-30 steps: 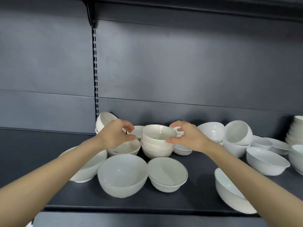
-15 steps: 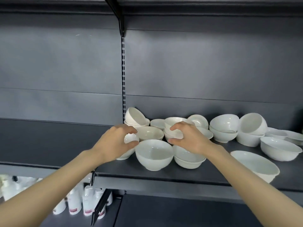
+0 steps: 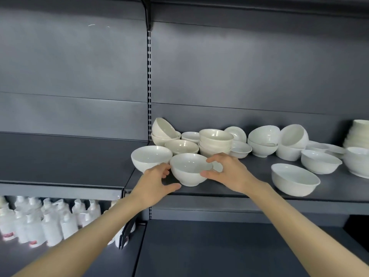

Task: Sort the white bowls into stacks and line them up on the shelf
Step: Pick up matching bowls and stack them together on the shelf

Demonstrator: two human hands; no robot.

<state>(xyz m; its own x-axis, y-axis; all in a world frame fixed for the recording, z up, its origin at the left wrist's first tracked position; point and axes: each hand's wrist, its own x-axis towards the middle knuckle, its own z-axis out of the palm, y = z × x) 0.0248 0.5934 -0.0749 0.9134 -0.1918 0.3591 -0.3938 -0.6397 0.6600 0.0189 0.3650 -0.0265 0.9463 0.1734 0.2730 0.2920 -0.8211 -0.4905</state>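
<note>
**Head view.** A plain white, glossy front bowl [image 3: 188, 169] stands upright on its small foot near the front edge of the dark grey shelf [image 3: 235, 191]. It is deep and round-walled, with no visible pattern, and its mouth opens toward the camera.

The left hand [image 3: 153, 183] cups the bowl's left wall. Its fingers [image 3: 165, 171] are curled together against the outside just below the rim. The thumb [image 3: 172, 186], spread away from them, reaches forward to the bowl's foot.

The right hand [image 3: 229, 172] takes the opposite side. Its index finger [image 3: 213, 159] lies across the right part of the rim and its thumb [image 3: 206, 174] presses the near outer wall, so the rim sits pinched between the two. The remaining fingers are hidden behind the hand. The bowl thus lies between both hands, in contact with each.

Just to the left, beside the left fingers, stands a second white bowl [image 3: 150, 157] of like size. Behind these are:
- a shallow cream bowl [image 3: 181, 146];
- a cream stack [image 3: 215, 142] of nested bowls;
- a tilted bowl [image 3: 162, 128] leaning inside another by the back panel.

Further right, well apart from the hands, a wide bowl [image 3: 295, 179] lies at the front edge. Loose white bowls [image 3: 319, 163] lie beyond it, and a tall stack [image 3: 359, 134] stands at the frame's edge.

On the lower level at left, blurred white bottles [image 3: 40, 222] stand in rows.
</note>
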